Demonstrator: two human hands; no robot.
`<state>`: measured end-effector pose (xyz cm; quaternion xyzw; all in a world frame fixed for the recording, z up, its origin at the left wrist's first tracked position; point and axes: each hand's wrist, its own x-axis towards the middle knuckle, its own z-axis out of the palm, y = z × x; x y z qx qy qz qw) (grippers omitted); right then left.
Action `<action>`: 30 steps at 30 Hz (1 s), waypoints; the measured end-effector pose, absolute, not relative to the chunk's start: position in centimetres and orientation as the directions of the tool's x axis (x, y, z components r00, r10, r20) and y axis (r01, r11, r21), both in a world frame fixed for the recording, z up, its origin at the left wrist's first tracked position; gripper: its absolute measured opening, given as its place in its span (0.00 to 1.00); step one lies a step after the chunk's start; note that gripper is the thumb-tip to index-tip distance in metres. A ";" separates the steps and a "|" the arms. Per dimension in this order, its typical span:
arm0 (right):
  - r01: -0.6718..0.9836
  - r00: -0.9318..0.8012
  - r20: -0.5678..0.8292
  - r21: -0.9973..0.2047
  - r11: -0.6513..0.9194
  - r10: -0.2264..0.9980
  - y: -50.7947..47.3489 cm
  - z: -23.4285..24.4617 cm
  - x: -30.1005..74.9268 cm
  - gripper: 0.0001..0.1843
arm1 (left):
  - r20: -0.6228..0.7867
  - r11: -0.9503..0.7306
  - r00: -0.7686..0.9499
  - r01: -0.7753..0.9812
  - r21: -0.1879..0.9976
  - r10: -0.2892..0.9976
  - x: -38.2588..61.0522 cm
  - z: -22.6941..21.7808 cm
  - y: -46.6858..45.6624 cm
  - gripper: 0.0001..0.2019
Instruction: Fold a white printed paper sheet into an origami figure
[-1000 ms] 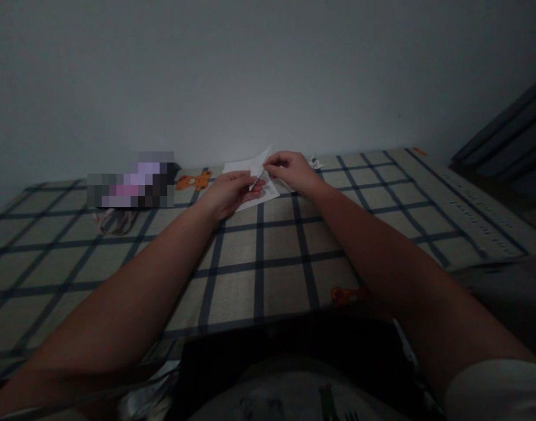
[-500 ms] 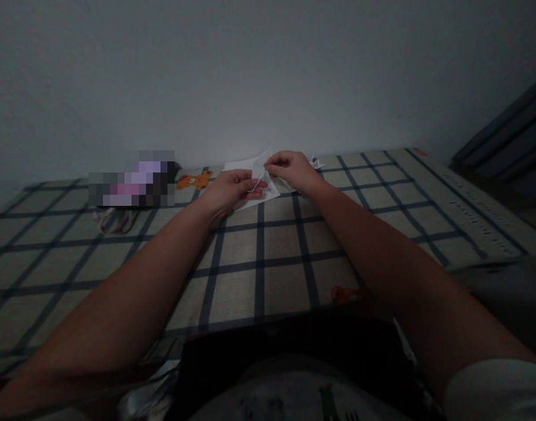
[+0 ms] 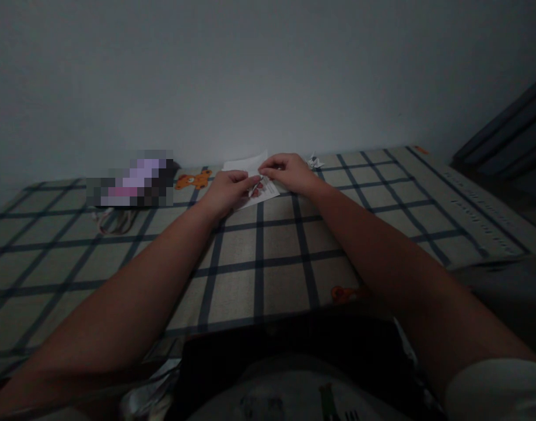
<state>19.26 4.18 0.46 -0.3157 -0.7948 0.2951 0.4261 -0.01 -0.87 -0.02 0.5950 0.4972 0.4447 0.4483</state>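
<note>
**Fig. 1.** We see the checked sheet spreading wide, with free room toward 9 and 3 o'clock and the bare wall bounding it at 12 o'clock. Lettering along its 3 o'clock border is too dim to read. A white paper lies flat at 12 o'clock, its print too small to read. Over it our left hand and right hand meet, both pinched shut on a thin white strip between the fingertips. A small folded paper sits just at 3 o'clock of the right hand.
</note>
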 end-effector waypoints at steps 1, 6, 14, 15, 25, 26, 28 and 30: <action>0.252 -0.436 0.491 -0.737 0.626 0.754 4.2 0.4 19.3 0.11 | 0.086 -0.108 0.112 0.208 0.972 0.990 0.0 0.0 -0.9 0.15; 0.260 -0.438 0.476 -0.745 0.615 0.762 4.2 0.2 19.0 0.10 | 0.125 -0.151 0.101 0.319 0.936 0.987 -0.1 0.1 -0.9 0.15; 0.052 -0.368 0.436 -0.872 0.486 0.821 4.4 -0.4 18.3 0.12 | 0.183 -0.176 -0.002 0.267 0.947 0.983 0.2 -0.3 -0.5 0.12; 0.034 -0.378 0.424 -0.882 0.470 0.823 4.4 -0.4 18.3 0.12 | 0.180 -0.170 -0.013 0.267 0.949 0.984 0.2 -0.4 -0.4 0.13; -0.030 -0.342 0.349 -0.932 0.361 0.872 3.6 0.5 18.2 0.15 | 0.170 -0.165 -0.006 0.206 0.965 0.985 0.3 -0.6 -0.3 0.14; -0.044 -0.324 0.339 -0.938 0.344 0.883 3.5 0.4 18.1 0.17 | 0.180 -0.176 -0.004 0.198 0.964 0.984 0.3 -0.5 -0.3 0.14; -0.059 -0.308 0.311 -0.949 0.308 0.899 3.5 0.3 18.0 0.19 | 0.207 -0.203 0.000 0.194 0.960 0.978 0.4 -0.4 -0.4 0.14; -0.028 -0.344 0.282 -0.956 0.291 0.896 3.5 0.2 18.0 0.15 | 0.232 -0.223 -0.019 0.196 0.955 0.973 0.4 -0.3 -0.4 0.14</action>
